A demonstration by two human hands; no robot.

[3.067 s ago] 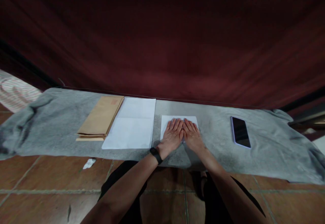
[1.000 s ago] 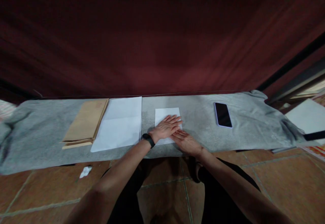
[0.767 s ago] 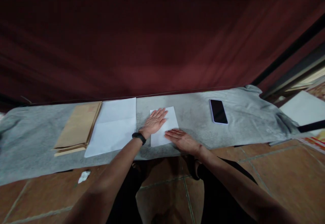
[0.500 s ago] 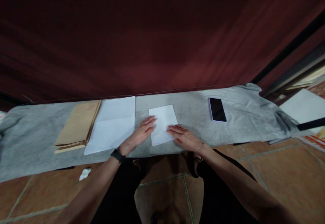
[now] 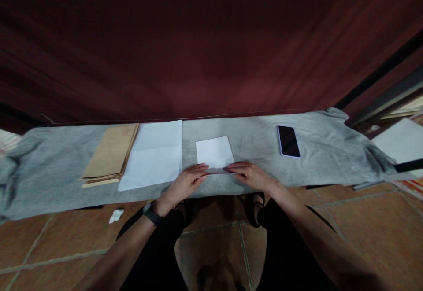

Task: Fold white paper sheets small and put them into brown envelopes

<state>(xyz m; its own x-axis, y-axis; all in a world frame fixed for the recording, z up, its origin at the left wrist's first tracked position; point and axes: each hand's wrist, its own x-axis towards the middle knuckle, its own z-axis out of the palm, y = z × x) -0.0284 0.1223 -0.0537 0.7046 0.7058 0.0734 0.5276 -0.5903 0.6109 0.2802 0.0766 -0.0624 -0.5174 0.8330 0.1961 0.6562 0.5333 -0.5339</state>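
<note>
A small white sheet of paper lies in the middle of the grey cloth, its near edge raised and bent upward. At the near left corner, the fingers of my left hand are closed on that edge. My right hand grips the same edge at the near right corner. The thumbs sit on the near side, the fingers on the far side. A dark watch is on my left wrist.
Larger white sheets and a stack of brown envelopes lie to the left. On the right rests a phone in a pale purple case. Grey cloth covers the narrow bench; a dark red surface rises behind it.
Both hands have shifted from lying on the paper to its near corners. The near edge has come up off the cloth. My view has shifted slightly.
</note>
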